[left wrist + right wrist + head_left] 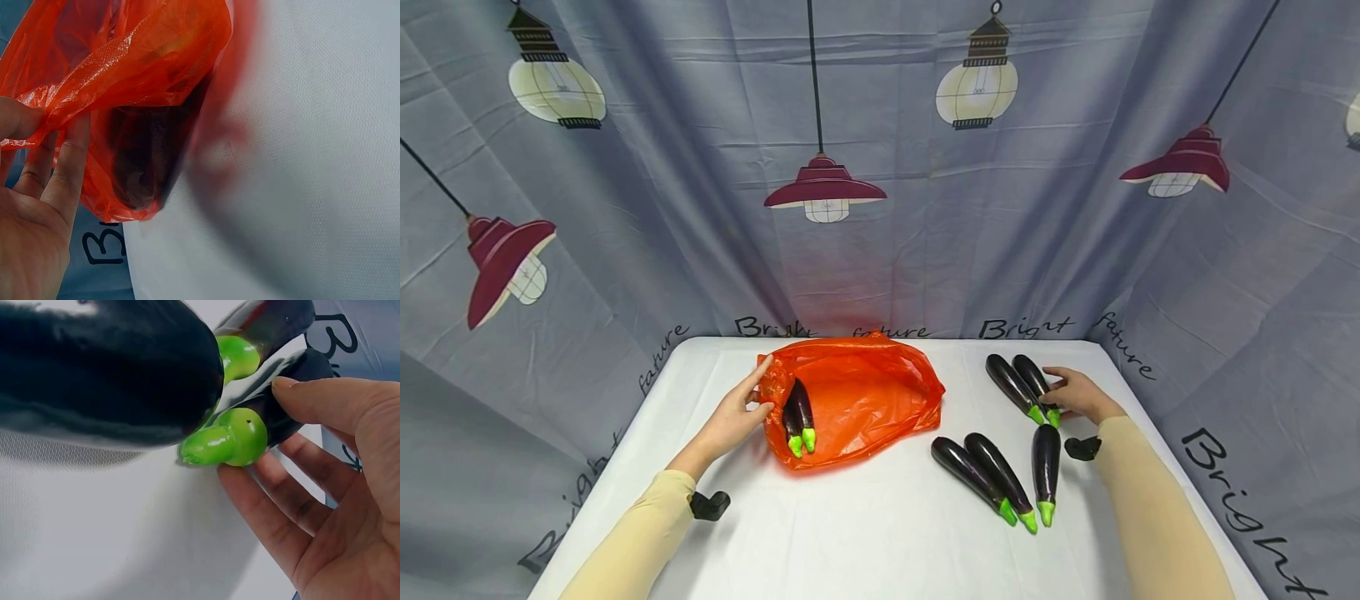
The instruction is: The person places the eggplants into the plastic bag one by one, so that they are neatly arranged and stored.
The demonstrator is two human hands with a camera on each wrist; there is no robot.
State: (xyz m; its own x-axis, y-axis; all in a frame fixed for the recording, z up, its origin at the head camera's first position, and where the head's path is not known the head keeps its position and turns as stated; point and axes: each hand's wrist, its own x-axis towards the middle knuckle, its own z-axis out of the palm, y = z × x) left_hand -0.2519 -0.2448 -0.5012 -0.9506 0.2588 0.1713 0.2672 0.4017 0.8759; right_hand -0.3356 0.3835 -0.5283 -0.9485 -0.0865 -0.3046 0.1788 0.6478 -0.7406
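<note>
On the left, the left hand (737, 418) pinches the edge of an orange plastic bag (865, 404) between thumb and fingers. Two dark eggplants with green stems (803, 406) lie inside, near the bag's left side. At the back right, the right hand (1084, 395) holds an eggplant (1030, 373) near its green stem end (247, 434), thumb above and fingers below in the right wrist view. Another eggplant (1011, 383) lies just left of it. Nearer the front, a single eggplant (1045, 462) has its dark end close to their stems.
A pair of eggplants (985, 475) lies side by side at the front right of the white table (850, 533). Behind and beside the table hangs a grey curtain (895, 267) printed with lamps and lettering. A black wrist mount (709, 505) sits on the left sleeve.
</note>
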